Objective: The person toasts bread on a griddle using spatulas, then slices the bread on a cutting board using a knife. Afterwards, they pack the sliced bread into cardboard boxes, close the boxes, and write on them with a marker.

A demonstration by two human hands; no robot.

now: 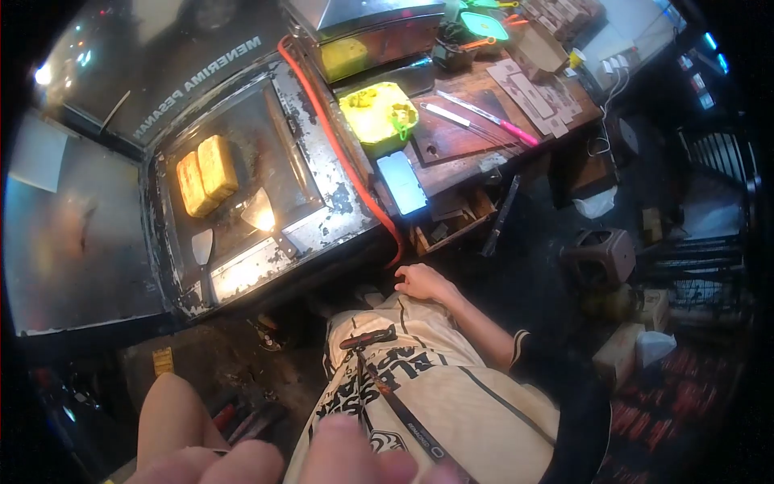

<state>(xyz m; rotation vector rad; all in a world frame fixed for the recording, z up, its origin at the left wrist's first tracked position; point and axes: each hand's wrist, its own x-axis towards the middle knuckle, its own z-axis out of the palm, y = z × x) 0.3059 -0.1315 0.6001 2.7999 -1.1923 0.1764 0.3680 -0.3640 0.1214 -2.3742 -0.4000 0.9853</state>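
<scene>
My right hand (423, 282) rests beside my beige printed clothing (484, 403), below the work table, with its fingers curled in and nothing visible in them. Very close to the camera at the bottom edge, my left hand (347, 456) is blurred and cut off; its fingers are apart and hold nothing visible. Two browned bread blocks (216, 168) lie side by side on the griddle (274, 181). A broad metal scraper (260, 211) and a spatula (203, 246) rest near them.
A red hose (339, 153) runs along the griddle's right side. On the wooden table (451, 173) are a yellow tub (375, 121), a phone (401, 184), a pink-handled knife (516, 131) and flattened cardboard (536, 101). A brown stool (605, 254) stands on the right.
</scene>
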